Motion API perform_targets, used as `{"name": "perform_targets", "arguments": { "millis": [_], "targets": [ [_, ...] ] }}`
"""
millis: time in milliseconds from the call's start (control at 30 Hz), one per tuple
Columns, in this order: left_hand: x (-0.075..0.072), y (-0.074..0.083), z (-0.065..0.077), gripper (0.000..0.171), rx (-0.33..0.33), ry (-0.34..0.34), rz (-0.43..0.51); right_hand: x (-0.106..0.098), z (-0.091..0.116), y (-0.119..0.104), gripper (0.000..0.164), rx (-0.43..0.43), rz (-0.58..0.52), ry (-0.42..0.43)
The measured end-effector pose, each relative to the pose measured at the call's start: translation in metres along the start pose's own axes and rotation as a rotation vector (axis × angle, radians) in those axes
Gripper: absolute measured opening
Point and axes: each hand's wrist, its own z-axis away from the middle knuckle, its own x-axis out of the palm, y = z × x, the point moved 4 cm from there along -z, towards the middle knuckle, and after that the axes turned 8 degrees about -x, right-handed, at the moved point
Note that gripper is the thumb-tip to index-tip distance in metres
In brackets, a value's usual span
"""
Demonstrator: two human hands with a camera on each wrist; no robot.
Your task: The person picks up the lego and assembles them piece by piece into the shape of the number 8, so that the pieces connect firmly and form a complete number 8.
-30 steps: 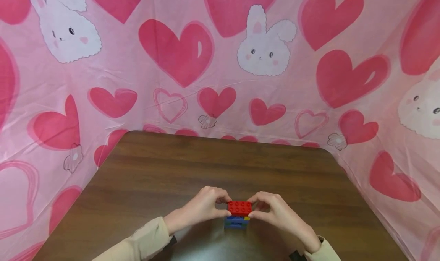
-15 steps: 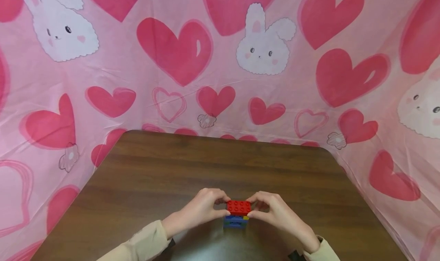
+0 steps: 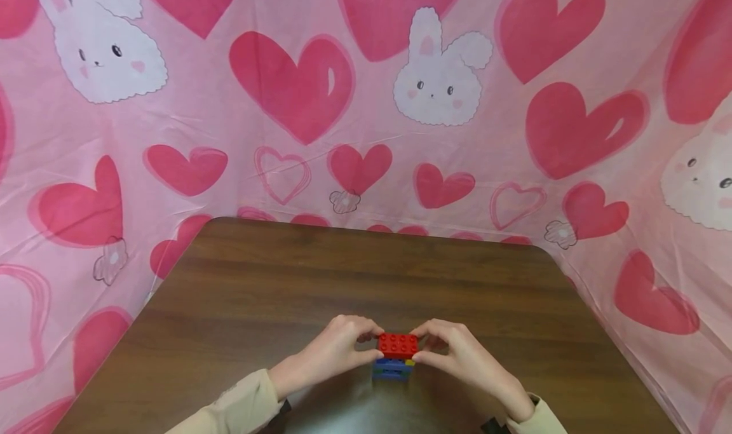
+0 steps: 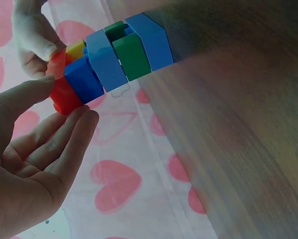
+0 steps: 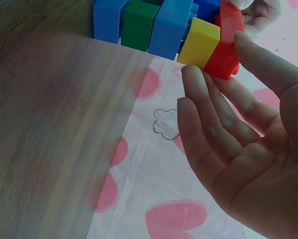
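A red eight-stud toy brick (image 3: 397,345) tops a stack of building bricks standing on the table. Under it, a dark blue brick (image 4: 84,79) and a yellow brick (image 5: 200,44) sit side by side. Further down come a lighter blue brick (image 4: 106,59), a layer with green bricks (image 4: 133,57), and another blue brick (image 4: 151,42) at the bottom. My left hand (image 3: 337,345) pinches the left end of the red brick between thumb and fingers. At its right end, my right hand (image 3: 459,351) grips the same brick likewise.
The dark wooden table (image 3: 343,269) has rounded far corners. A pink cloth (image 3: 366,129) printed with hearts and rabbits hangs behind it and along both sides. Beige sleeves (image 3: 240,399) cover the forearms.
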Motion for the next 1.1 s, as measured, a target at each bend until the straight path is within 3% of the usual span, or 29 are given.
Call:
{"name": "perform_targets", "arguments": {
  "millis": [767, 1100],
  "targets": [
    [-0.0012, -0.0009, -0.0034, 0.029, 0.009, 0.001, 0.003, 0.0001, -0.0005, 0.0037, 0.027, 0.032, -0.001, 0.001],
    [-0.0007, -0.0076, -0.0074, 0.028, -0.022, -0.004, 0.078, 0.0011, -0.0033, 0.0062, 0.029, 0.068, -0.017, 0.025]
  ]
}}
